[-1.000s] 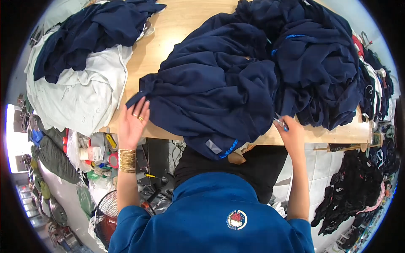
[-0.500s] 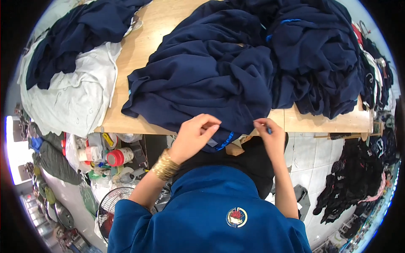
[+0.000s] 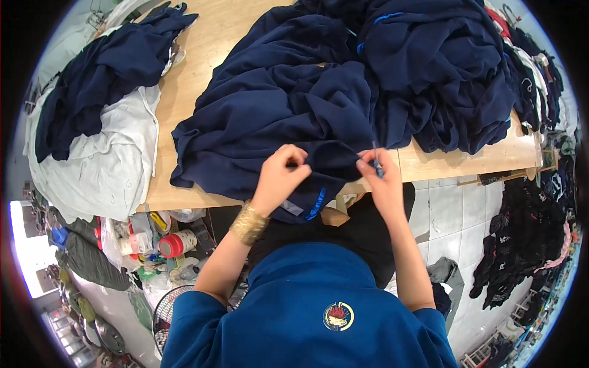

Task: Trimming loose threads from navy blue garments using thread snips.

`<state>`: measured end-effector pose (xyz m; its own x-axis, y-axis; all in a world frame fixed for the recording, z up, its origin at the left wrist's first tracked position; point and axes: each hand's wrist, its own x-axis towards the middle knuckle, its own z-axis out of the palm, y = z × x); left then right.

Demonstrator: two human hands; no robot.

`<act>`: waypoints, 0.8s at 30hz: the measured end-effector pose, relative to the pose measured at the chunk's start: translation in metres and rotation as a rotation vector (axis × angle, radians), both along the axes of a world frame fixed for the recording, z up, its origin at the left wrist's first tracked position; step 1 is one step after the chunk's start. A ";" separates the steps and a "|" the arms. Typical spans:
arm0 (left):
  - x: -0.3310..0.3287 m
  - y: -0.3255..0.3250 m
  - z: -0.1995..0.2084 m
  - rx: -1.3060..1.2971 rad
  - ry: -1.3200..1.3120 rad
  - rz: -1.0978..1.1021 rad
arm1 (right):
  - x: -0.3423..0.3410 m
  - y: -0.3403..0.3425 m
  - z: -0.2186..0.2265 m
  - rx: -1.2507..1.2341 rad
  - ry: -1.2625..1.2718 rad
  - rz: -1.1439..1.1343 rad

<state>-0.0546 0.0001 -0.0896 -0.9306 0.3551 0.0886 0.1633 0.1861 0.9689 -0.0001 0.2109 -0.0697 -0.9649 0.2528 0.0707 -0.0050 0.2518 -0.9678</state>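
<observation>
Head view: right hand (image 3: 385, 185) closed on snips (image 3: 379, 172), presumably tucked so fingertips reach cloth (image 3: 270, 116) edge; left hand (image 3: 278, 179) curled, hold unclear.

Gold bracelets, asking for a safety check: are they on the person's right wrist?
No, the gold bracelets circle the wrist of the left hand.

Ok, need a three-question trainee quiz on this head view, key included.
1. What colour are the bracelets?
2. True or false: at the picture's left, white cloth lies over navy cloth.
3. Which hand holds the blue-handled tool? A: left; B: right.

Key:
1. Gold.
2. False: the navy cloth lies over the white cloth.
3. B, the right hand.
</observation>
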 end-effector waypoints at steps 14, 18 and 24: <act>0.024 -0.031 0.073 0.373 -0.756 -0.240 | -0.061 -0.014 0.076 -0.083 0.201 0.032; 0.026 -0.029 0.079 0.514 -0.748 -0.203 | -0.059 -0.030 0.065 0.129 0.207 -0.021; 0.027 -0.024 0.077 0.667 -0.747 -0.109 | -0.018 -0.042 0.048 -0.150 0.062 0.205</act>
